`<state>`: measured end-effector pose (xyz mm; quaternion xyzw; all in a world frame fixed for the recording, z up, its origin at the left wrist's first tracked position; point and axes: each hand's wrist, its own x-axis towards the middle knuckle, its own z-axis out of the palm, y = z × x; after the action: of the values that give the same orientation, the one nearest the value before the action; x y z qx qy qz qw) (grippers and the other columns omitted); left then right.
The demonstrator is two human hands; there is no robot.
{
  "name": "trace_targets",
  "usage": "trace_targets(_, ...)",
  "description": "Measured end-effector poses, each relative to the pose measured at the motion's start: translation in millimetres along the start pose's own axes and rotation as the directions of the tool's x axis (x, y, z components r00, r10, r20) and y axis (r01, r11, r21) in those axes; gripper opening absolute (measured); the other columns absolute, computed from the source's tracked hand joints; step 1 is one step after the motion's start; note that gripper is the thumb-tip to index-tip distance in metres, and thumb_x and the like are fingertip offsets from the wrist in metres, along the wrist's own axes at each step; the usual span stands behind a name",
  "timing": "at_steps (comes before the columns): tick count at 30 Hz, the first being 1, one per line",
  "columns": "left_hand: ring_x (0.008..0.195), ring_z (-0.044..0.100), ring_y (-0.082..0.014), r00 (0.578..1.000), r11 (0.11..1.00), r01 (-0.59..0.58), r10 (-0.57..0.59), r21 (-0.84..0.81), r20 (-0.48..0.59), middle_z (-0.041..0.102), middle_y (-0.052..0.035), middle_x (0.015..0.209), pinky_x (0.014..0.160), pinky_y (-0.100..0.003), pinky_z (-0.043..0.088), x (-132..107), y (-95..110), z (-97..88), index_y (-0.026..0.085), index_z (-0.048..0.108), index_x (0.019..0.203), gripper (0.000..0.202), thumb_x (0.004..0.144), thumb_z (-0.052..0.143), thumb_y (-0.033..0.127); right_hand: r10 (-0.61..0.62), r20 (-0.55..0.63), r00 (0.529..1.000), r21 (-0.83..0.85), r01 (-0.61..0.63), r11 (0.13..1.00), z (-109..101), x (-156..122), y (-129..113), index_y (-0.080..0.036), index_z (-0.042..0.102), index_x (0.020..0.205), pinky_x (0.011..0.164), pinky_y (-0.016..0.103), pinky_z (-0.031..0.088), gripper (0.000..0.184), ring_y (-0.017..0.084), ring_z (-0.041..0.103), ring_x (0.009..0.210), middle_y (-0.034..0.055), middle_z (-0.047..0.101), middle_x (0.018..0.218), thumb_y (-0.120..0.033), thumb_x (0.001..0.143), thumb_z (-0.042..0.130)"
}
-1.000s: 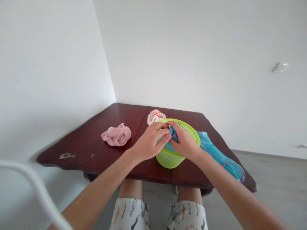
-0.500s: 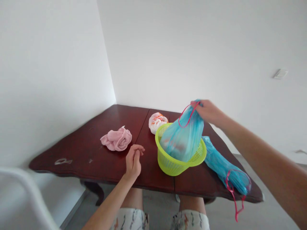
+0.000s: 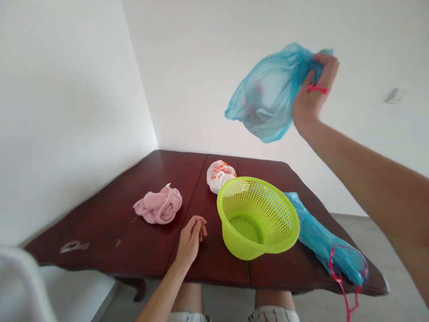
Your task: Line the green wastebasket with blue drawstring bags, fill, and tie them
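My right hand (image 3: 311, 94) is raised high above the table, closed around the neck of a blue plastic bag (image 3: 266, 96) with a red drawstring across my fingers. The bag hangs in the air, well above a lime green mesh basket (image 3: 286, 232) that stands on the dark wooden table (image 3: 140, 250) with nothing in it. My left hand (image 3: 191, 237) rests on the table just left of the basket, fingers loosely curled together, holding nothing.
A crumpled pink cloth (image 3: 159, 206) lies left of my left hand. Behind the basket sits a white and orange bundle (image 3: 218, 173). A second blue bag with red drawstrings (image 3: 326, 243) lies along the table's right edge. White walls meet behind the table.
My right hand has lifted the blue bag out of the basket and up high to the right. My left hand let go and has settled on the table.
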<state>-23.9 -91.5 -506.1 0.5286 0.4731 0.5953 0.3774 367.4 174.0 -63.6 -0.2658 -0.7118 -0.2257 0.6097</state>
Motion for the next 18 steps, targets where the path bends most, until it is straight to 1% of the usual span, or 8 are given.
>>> trace_targets(2,0.060,0.055,-0.0152,1.000,1.000,0.018,-0.018,0.006,0.011,0.069,0.0003,0.074,0.058,-0.025,0.042,1.2,-1.0,-0.2,0.021,0.074,0.109,0.041,0.121,0.058,0.058,0.026,-0.068,0.997,-0.056,-0.030,0.998,17.7,-23.8,9.7,-0.018,0.048,0.166,0.148,0.071,0.030,0.076,0.038,0.046,0.162,0.0249,0.052,0.165,-0.074,0.127,0.015)
trace_targets(5,0.060,0.054,-0.0153,0.999,0.999,0.042,-0.043,0.011,0.021,0.069,0.0005,0.073,0.059,-0.025,0.040,2.4,-0.6,-0.1,0.021,0.074,0.108,0.042,0.120,0.058,0.059,0.089,0.060,0.994,-0.045,-0.087,0.995,42.1,-71.9,24.5,-0.022,0.053,0.165,0.144,0.070,0.039,0.065,0.040,0.053,0.162,0.0221,0.058,0.163,-0.066,0.128,0.023)
trace_targets(7,0.059,0.053,-0.0153,0.998,0.999,0.052,-0.052,0.011,0.026,0.067,0.0009,0.071,0.058,-0.025,0.039,2.8,0.5,0.1,0.022,0.073,0.108,0.043,0.120,0.058,0.060,0.179,0.201,0.963,-0.058,-0.171,0.984,57.0,-110.3,31.0,-0.024,0.054,0.166,0.145,0.067,0.039,0.055,0.040,0.052,0.166,0.0213,0.059,0.168,-0.056,0.127,0.030)
trace_targets(8,0.059,0.053,-0.0153,0.998,0.998,0.055,-0.056,0.011,0.028,0.067,0.0011,0.070,0.058,-0.025,0.038,2.9,1.0,0.3,0.022,0.073,0.108,0.043,0.120,0.058,0.060,0.240,0.290,0.926,-0.091,-0.223,0.970,63.8,-130.4,32.8,-0.024,0.053,0.168,0.145,0.066,0.039,0.052,0.039,0.050,0.169,0.0211,0.057,0.173,-0.049,0.127,0.033)
trace_targets(10,0.058,0.052,-0.0153,0.997,0.998,0.065,-0.066,0.011,0.029,0.067,0.0013,0.069,0.058,-0.025,0.038,3.2,1.7,0.5,0.022,0.072,0.107,0.044,0.119,0.058,0.061,0.364,0.472,0.803,-0.191,-0.310,0.931,75.5,-170.6,34.4,-0.022,0.052,0.170,0.144,0.061,0.042,0.050,0.037,0.050,0.169,0.0212,0.055,0.178,-0.036,0.125,0.036)
trace_targets(12,0.058,0.052,-0.0152,0.997,0.997,0.072,-0.073,0.015,0.026,0.066,0.0014,0.069,0.057,-0.025,0.037,3.4,1.5,0.5,0.022,0.072,0.106,0.044,0.119,0.058,0.061,0.422,0.598,0.682,-0.250,-0.342,0.906,83.7,-208.4,35.0,-0.018,0.062,0.160,0.137,0.056,0.050,0.042,0.035,0.062,0.156,0.0225,0.066,0.166,-0.030,0.123,0.045)
trace_targets(15,0.058,0.051,-0.0150,0.997,0.997,0.072,-0.073,0.033,0.018,0.066,0.0016,0.068,0.057,-0.025,0.036,3.4,-0.1,-0.2,0.022,0.072,0.106,0.044,0.120,0.057,0.061,0.453,0.714,0.534,-0.300,-0.351,0.887,88.1,-255.6,38.0,-0.017,0.075,0.140,0.121,0.055,0.062,0.029,0.031,0.076,0.130,0.0156,0.079,0.141,-0.037,0.120,0.069)
trace_targets(18,0.058,0.051,-0.0153,0.997,0.996,0.072,-0.072,0.053,0.014,0.065,0.0016,0.068,0.057,-0.026,0.037,3.1,-1.3,-0.6,0.022,0.072,0.107,0.044,0.120,0.057,0.061,0.496,0.749,0.438,-0.368,-0.347,0.862,84.7,-288.1,42.7,-0.017,0.075,0.147,0.119,0.057,0.062,0.038,0.031,0.076,0.133,0.0143,0.077,0.149,-0.039,0.116,0.079)
